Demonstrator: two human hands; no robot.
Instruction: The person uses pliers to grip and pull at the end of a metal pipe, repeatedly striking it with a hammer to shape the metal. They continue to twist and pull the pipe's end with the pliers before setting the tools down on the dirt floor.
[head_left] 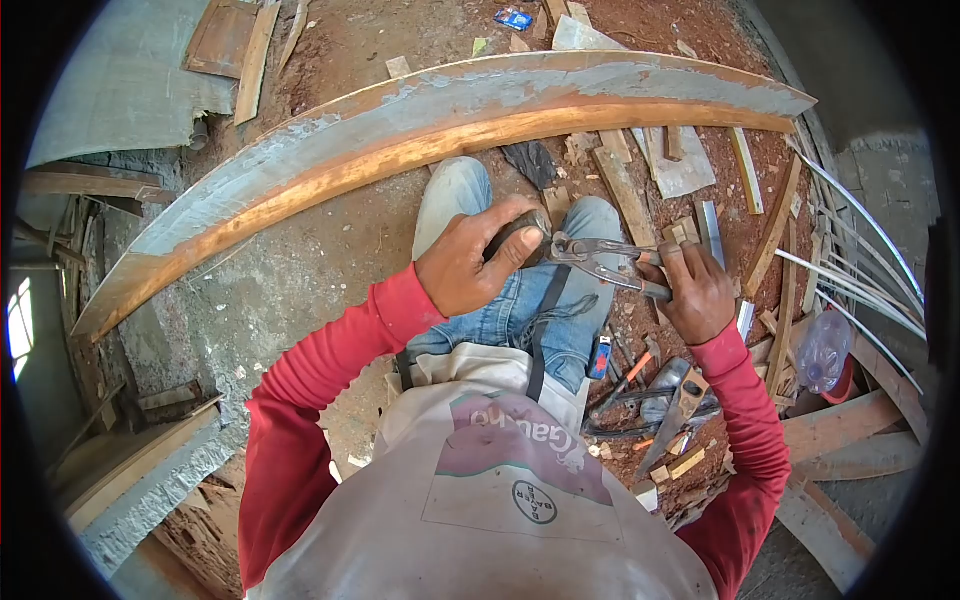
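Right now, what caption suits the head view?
Left hand gripping a dark rounded object, right hand holding pincers up to it, with a long curved board beyond.

Panel point(440, 100): stretches left to right before the knees point(460, 185).
Handsaw point(683, 408): lies among hand tools point(632, 375), right of the lap.
Bottle point(823, 345): sits farther right, by a basin point(846, 385).
Planks point(840, 430): lie behind the bottle.

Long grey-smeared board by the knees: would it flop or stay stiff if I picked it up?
The long board would probably stay fairly stiff, as a thick wooden strip seems to run along it. Lifted by one end, it may tip, being so long. Its patchy grey coating might feel rough.
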